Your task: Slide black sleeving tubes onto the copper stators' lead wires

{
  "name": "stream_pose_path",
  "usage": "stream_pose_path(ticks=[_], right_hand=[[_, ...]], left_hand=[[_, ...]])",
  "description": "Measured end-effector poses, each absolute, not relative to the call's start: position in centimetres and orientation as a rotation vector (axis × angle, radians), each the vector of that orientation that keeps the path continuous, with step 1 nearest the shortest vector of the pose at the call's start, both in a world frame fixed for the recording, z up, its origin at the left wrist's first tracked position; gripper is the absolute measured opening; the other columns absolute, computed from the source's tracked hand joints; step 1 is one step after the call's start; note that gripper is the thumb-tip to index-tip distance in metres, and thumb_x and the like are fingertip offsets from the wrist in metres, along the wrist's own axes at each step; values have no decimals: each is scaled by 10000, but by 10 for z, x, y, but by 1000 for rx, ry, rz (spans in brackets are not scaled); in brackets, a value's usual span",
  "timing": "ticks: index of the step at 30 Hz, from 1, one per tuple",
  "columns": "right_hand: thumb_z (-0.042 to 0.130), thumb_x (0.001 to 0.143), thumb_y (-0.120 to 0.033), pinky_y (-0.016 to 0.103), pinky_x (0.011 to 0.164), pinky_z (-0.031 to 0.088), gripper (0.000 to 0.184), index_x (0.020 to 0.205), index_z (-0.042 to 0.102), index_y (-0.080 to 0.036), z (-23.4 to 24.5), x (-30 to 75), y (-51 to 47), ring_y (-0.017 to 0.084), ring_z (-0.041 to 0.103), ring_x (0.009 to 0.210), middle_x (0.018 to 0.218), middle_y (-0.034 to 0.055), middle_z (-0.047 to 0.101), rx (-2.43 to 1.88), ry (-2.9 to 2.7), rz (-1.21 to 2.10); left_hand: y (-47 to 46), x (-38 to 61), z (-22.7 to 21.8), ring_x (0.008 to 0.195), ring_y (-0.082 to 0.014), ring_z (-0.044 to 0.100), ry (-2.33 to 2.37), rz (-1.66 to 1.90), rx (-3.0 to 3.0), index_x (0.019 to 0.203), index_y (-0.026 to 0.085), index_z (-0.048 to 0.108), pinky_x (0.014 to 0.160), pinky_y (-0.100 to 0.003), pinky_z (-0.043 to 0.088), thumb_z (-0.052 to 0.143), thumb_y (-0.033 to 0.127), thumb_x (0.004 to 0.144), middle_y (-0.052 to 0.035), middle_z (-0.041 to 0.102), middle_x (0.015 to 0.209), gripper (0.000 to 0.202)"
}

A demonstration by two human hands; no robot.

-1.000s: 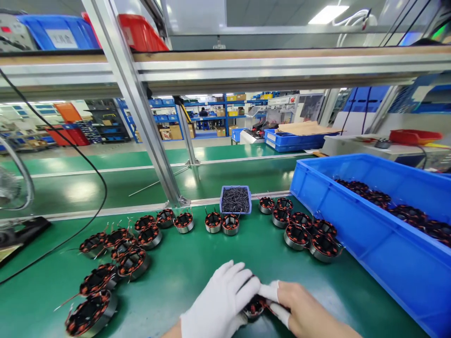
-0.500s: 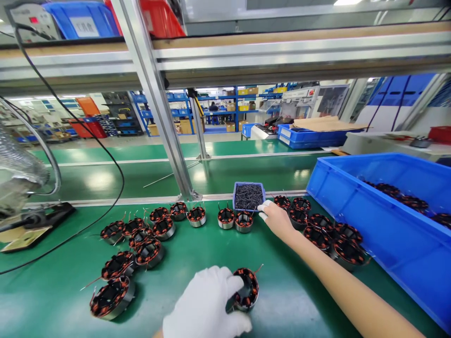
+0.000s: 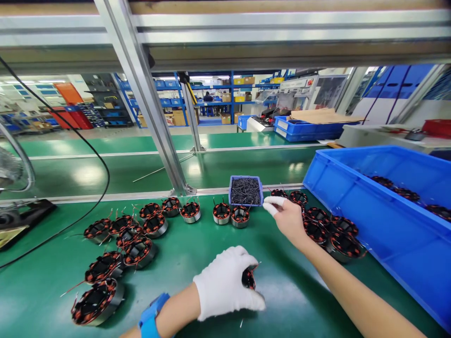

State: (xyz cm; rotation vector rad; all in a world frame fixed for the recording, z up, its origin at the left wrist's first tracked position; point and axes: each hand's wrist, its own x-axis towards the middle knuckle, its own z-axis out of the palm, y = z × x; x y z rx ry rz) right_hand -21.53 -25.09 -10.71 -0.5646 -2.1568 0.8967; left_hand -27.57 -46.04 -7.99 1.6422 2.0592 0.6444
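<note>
Bottom centre: gloved L hand (image 3: 225,284) is clamped round a wound stator (image 3: 248,278), held tipped on edge just above the green mat (image 3: 197,244), prob. so windings & lead wires face the person. R hand (image 3: 289,217), bare w/ white cots on the fingertips (image 3: 272,204), is mid-frame right beside the small blue tray (image 3: 230,192) of dark bits, thumb & index pinched; can't tell if anything's between them. Loose stators (image 3: 121,234) lie flat lower left, another batch (image 3: 331,230) mid-right by the blue crate (image 3: 369,244), both w/in easy reach.
</note>
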Motion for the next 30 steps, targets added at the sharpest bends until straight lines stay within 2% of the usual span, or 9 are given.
stream_pose_path(ticks=[4,6,8,19,30], right_hand=[[619,679,-290,250,532,471,156,747,617,-150,-116,-177,-294,152,569,565,625,26,616,-678,-2012,1769],[656,643,-311,236,511,468,210,762,613,-143,-122,-164,-311,150,580,575,658,34,625,-771,-1865,2054],[684,621,-326,226,513,468,255,781,613,-140,-125,-158,-321,154,594,610,722,50,638,-806,-1754,2190],[669,676,-274,204,506,450,173,778,628,-141,-120,-162,-326,138,591,628,750,55,644,-595,-1725,2232],[633,686,-241,208,481,447,130,772,629,-143,-121,-161,-328,141,587,599,717,50,644,-561,-1780,2173]], left_hand=[[-465,-264,-94,779,-177,466,2187,640,1612,871,197,564,690,-283,399,686,320,552,-10,503,864,363],[-467,-260,-98,781,-173,451,2241,667,1573,843,195,546,694,-284,387,645,269,579,-9,491,850,292],[-468,-258,-100,787,-175,442,2288,678,1526,836,197,538,700,-292,378,612,249,598,-10,483,846,255],[-467,-254,-99,773,-174,429,2337,638,1488,767,194,514,678,-295,357,562,252,626,-8,459,825,160],[-466,-255,-100,768,-180,436,2339,645,1499,767,193,522,667,-296,361,563,252,623,-16,464,819,161]])
